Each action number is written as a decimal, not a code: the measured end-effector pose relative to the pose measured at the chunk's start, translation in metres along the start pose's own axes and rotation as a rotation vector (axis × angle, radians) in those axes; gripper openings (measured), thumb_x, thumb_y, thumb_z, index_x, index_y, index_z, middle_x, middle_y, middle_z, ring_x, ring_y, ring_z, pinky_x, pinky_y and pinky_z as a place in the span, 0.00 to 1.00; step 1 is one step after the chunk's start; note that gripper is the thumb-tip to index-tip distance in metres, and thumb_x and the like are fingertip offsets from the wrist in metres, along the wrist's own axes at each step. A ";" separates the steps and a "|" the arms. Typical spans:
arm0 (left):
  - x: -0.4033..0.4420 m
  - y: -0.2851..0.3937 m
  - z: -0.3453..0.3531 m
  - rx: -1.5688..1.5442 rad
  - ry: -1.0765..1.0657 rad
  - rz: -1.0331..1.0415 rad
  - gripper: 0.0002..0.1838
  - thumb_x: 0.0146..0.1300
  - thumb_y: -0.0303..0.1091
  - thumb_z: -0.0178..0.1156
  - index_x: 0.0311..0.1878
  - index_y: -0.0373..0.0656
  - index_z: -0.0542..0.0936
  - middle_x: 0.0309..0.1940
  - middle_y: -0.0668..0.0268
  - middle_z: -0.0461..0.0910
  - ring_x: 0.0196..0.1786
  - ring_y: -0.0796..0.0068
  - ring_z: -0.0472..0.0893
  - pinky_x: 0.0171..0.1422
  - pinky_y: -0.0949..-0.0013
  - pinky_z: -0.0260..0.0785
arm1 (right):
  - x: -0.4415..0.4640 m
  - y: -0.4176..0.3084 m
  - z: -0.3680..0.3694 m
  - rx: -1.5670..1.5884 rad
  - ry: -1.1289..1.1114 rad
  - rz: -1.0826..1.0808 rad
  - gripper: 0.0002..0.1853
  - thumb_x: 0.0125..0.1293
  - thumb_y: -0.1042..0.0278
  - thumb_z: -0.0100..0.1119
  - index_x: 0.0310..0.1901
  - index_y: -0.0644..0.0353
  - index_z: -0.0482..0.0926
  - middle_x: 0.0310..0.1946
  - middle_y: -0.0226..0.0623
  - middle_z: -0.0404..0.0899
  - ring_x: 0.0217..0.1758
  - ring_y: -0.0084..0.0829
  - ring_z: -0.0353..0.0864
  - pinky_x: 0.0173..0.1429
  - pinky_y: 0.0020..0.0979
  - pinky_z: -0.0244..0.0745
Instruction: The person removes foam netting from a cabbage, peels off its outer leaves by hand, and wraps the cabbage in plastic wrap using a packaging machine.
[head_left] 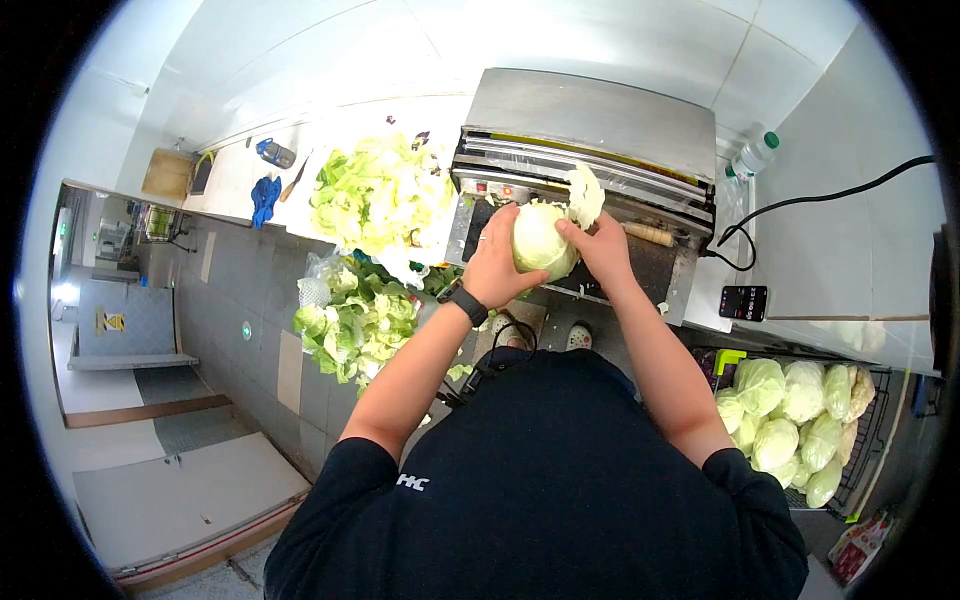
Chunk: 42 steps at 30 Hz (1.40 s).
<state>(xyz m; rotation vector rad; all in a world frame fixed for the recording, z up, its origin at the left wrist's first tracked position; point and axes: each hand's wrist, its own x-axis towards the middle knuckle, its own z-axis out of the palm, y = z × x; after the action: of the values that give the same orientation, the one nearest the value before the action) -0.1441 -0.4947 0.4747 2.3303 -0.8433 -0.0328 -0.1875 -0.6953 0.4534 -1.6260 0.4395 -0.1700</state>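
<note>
A pale green cabbage [540, 240] is held up in front of me, above the front of the metal wrapping machine [590, 100]. My left hand [493, 265] is wrapped round its left side, with the thumb underneath. At the cabbage's right side is my right hand [603, 252], its thumb against the head and its fingers closed on a loose outer leaf [585, 195] that stands up from the top. The undersides of the right fingers are partly hidden. Just right of this hand, a wooden handle [648, 234] lies on the machine.
Loose leaves [380, 195] are heaped on the counter at left, with more leaves [355, 325] piled below. A crate [870, 440] of wrapped cabbages [780, 440] stands at right. A phone [743, 302], a bottle [755, 155] and a black cable [835, 195] are beside the machine.
</note>
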 end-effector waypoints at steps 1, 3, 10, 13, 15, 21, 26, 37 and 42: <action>0.000 -0.001 0.000 0.000 0.002 0.000 0.56 0.42 0.39 0.81 0.72 0.35 0.58 0.70 0.46 0.63 0.72 0.46 0.65 0.77 0.55 0.58 | 0.002 -0.002 0.000 -0.057 -0.039 -0.034 0.24 0.60 0.52 0.72 0.49 0.65 0.83 0.37 0.37 0.86 0.39 0.29 0.84 0.46 0.32 0.78; 0.001 -0.003 -0.001 -0.018 -0.021 0.017 0.56 0.42 0.39 0.81 0.72 0.36 0.57 0.70 0.46 0.63 0.72 0.45 0.65 0.77 0.55 0.58 | 0.007 -0.001 -0.001 -0.053 -0.059 -0.058 0.21 0.59 0.55 0.72 0.45 0.64 0.84 0.34 0.38 0.85 0.36 0.30 0.83 0.43 0.33 0.78; 0.000 0.001 -0.003 -0.015 -0.022 0.041 0.55 0.42 0.40 0.81 0.72 0.36 0.58 0.71 0.46 0.62 0.72 0.44 0.65 0.77 0.54 0.58 | 0.002 -0.004 -0.005 -0.287 -0.026 -0.278 0.15 0.60 0.65 0.64 0.45 0.65 0.81 0.35 0.43 0.82 0.33 0.36 0.82 0.42 0.34 0.77; 0.001 0.002 -0.002 -0.010 -0.034 0.068 0.55 0.42 0.40 0.80 0.72 0.36 0.59 0.71 0.46 0.62 0.73 0.45 0.64 0.78 0.54 0.57 | -0.005 -0.007 0.000 -0.284 -0.010 -0.358 0.17 0.62 0.69 0.59 0.52 0.63 0.79 0.44 0.43 0.82 0.35 0.36 0.82 0.43 0.34 0.78; 0.002 0.003 -0.001 0.021 -0.052 0.103 0.55 0.42 0.40 0.80 0.72 0.37 0.59 0.71 0.46 0.62 0.74 0.45 0.62 0.78 0.54 0.57 | -0.008 -0.010 0.000 -0.258 -0.005 -0.383 0.20 0.62 0.71 0.57 0.56 0.61 0.78 0.49 0.43 0.81 0.36 0.36 0.83 0.45 0.34 0.78; 0.005 0.006 -0.002 0.046 -0.061 0.088 0.54 0.43 0.41 0.79 0.71 0.39 0.59 0.72 0.49 0.61 0.74 0.46 0.63 0.76 0.54 0.61 | -0.006 -0.007 -0.010 -0.297 -0.071 -0.563 0.21 0.67 0.71 0.56 0.63 0.53 0.77 0.56 0.42 0.79 0.49 0.42 0.82 0.55 0.38 0.78; 0.007 0.013 -0.008 0.006 -0.097 0.047 0.54 0.43 0.40 0.80 0.71 0.38 0.60 0.71 0.47 0.62 0.75 0.46 0.62 0.78 0.55 0.57 | -0.005 -0.007 -0.019 -0.478 -0.189 -0.645 0.17 0.69 0.63 0.61 0.58 0.49 0.81 0.54 0.42 0.80 0.53 0.44 0.82 0.57 0.39 0.78; 0.009 0.007 -0.007 0.026 -0.096 0.091 0.52 0.43 0.42 0.79 0.71 0.40 0.62 0.72 0.52 0.62 0.74 0.48 0.64 0.75 0.54 0.62 | -0.006 -0.004 -0.022 -0.297 -0.127 -0.397 0.10 0.62 0.73 0.60 0.46 0.57 0.79 0.47 0.40 0.80 0.42 0.42 0.83 0.46 0.38 0.79; 0.008 0.011 -0.008 0.016 -0.094 0.096 0.52 0.42 0.40 0.80 0.70 0.38 0.62 0.72 0.48 0.62 0.74 0.47 0.64 0.77 0.55 0.59 | -0.001 -0.005 -0.024 -0.342 -0.129 -0.381 0.11 0.59 0.78 0.58 0.45 0.58 0.76 0.42 0.41 0.78 0.41 0.41 0.81 0.45 0.37 0.77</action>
<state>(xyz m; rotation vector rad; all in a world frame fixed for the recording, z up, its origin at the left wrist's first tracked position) -0.1418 -0.5013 0.4885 2.3157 -1.0046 -0.0958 -0.1965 -0.7166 0.4607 -2.0360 0.0549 -0.2845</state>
